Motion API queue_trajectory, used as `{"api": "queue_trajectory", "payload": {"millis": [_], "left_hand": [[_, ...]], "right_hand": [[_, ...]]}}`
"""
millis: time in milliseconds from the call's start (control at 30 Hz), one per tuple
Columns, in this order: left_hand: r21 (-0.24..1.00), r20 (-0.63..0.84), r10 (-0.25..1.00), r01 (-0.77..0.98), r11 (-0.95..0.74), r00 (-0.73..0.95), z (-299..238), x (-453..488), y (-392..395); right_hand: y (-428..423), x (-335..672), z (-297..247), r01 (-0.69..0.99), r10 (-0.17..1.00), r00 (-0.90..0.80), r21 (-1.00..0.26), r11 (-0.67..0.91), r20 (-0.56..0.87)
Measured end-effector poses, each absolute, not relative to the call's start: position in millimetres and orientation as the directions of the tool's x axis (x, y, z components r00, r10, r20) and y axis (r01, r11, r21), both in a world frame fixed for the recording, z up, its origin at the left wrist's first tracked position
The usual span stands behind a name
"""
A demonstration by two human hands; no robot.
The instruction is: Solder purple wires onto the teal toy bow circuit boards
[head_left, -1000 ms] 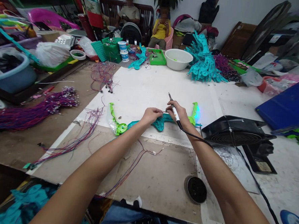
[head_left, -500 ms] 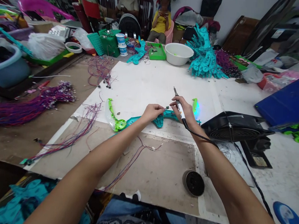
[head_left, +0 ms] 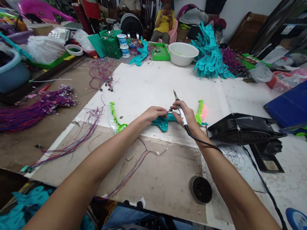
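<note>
A teal and green plastic toy bow (head_left: 163,122) lies across the white sheet in front of me. My left hand (head_left: 153,114) is closed in a pinch on thin wires just above its middle. My right hand (head_left: 185,115) is wrapped round a soldering iron (head_left: 179,109), tip pointing up and away, while its fingertips meet the left hand's at the wire ends. A red light (head_left: 203,113) glows at the bow's right green limb. The iron's black cord (head_left: 206,143) trails back along my right forearm.
A black fan (head_left: 242,131) sits right of my hands, a round black tin (head_left: 201,189) near the front edge. Purple and red wire bundles (head_left: 39,104) lie left. A white bowl (head_left: 184,53), green trays and a teal parts pile (head_left: 210,59) stand at the back. Two people sit beyond the table.
The light on the bow's right limb has turned from blue to red. The soldering iron has tilted slightly left and both hands shifted a little.
</note>
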State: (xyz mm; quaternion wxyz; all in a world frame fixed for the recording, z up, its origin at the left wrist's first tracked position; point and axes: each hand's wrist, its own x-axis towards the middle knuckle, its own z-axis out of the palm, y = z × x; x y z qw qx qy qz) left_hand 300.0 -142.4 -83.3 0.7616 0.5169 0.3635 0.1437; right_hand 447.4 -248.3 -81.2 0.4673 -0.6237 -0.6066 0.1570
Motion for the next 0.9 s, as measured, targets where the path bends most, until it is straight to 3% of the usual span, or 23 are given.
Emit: {"api": "queue_trajectory", "payload": {"millis": [767, 900], "left_hand": [[0.905, -0.379, 0.592, 0.153, 0.396, 0.711, -80.6, 299.0, -143.9], [0.896, -0.394, 0.575, 0.159, 0.415, 0.717, -79.7, 298.5, -143.0]], "right_hand": [[-245.8, 440.3, -89.4, 0.572, 0.871, 0.265, -0.795, 0.203, 0.413], [-247.5, 439.3, -89.6, 0.638, 0.852, 0.224, -0.732, 0.238, 0.473]]}}
